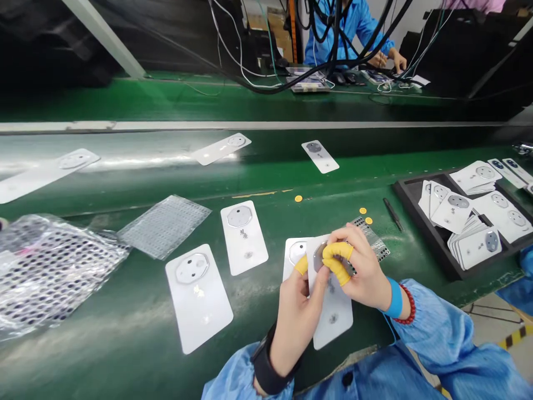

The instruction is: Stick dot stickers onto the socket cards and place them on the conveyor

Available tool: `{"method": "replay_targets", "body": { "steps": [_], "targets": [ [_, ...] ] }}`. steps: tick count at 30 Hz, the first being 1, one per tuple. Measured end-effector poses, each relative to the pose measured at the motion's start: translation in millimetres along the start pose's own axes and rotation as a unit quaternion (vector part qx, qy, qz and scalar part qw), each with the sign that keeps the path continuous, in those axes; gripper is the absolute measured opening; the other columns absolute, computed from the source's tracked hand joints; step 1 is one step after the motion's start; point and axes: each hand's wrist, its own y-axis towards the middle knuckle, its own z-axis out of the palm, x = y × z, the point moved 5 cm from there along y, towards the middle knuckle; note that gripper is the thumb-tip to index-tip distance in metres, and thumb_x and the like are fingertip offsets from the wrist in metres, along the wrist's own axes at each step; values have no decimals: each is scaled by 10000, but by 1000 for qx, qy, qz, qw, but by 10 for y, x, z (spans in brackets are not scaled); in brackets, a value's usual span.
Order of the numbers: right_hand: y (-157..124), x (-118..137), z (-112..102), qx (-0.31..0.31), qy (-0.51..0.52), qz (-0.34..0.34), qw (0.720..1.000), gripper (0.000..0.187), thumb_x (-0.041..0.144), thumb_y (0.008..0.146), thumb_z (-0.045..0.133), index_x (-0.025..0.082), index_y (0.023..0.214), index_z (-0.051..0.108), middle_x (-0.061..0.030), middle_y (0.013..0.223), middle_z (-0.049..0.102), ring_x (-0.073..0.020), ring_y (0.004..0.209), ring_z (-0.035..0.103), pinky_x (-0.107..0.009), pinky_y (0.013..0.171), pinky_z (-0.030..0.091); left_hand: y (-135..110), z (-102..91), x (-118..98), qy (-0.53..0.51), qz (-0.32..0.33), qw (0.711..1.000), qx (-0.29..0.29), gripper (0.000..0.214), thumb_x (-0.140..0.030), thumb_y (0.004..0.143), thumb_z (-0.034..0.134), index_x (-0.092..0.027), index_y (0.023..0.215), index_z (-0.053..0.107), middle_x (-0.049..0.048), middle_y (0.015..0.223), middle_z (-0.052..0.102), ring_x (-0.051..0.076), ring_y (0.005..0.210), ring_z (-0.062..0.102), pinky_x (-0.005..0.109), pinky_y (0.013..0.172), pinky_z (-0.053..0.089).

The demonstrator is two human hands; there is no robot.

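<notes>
My left hand (297, 314) grips a white phone back cover (335, 322) by its left edge near the round camera area. Over that camera area, my right hand (360, 272) is closed in a pinch, with yellow finger cots on its fingertips. Whatever small thing is between those fingertips is hidden. A second white back cover (295, 251) lies partly behind the held one. Beside my right hand is a sheet with rows of dark round holes (380, 247), partly covered by that hand. Two more covers, one nearer (200, 300) and one farther (245, 239), lie to the left.
A black tray (428, 244) at right holds several covers. Nearby are tweezers (392, 214) and small yellow discs (298, 198). At left lie a clear sheet (164, 226) and a plastic bag of dotted sheets (54, 272). Several covers rest farther back; a co-worker in blue (353, 28) sits opposite.
</notes>
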Motion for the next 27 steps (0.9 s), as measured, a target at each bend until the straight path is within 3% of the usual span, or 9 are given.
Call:
{"method": "replay_targets", "body": {
  "steps": [6, 13, 21, 27],
  "targets": [
    [-77, 14, -13, 11, -41, -25, 999, 194, 83, 861, 506, 209, 994, 569, -64, 968, 580, -184, 892, 588, -538, 1023, 405, -90, 31, -79, -48, -18, 998, 47, 257, -372, 850, 619, -151, 963, 687, 43, 759, 679, 152, 614, 588, 223, 552, 482],
    [-186, 86, -19, -5, -67, -72, 995, 254, 60, 862, 537, 176, 1081, 591, -83, 985, 660, -187, 940, 640, -492, 1001, 479, -124, 13, -136, -59, -27, 997, 29, 244, -364, 828, 639, -151, 925, 710, 48, 739, 688, 155, 583, 594, 217, 512, 485],
    [-294, 124, -19, 39, -133, -146, 979, 258, 112, 913, 458, 121, 1104, 630, -163, 1090, 662, -255, 1099, 616, -490, 925, 556, -169, -27, -2, -42, -86, 995, -17, 348, -486, 737, 688, -155, 843, 700, 59, 697, 659, 192, 622, 610, 265, 553, 518],
    [-283, 145, -72, 51, -114, -157, 980, 277, 113, 929, 452, 59, 1152, 606, -211, 1119, 646, -279, 1164, 583, -454, 876, 602, -175, 5, -42, -40, -76, 996, 11, 341, -489, 768, 656, -157, 835, 698, 65, 720, 668, 182, 598, 603, 258, 535, 503]
  ]
}}
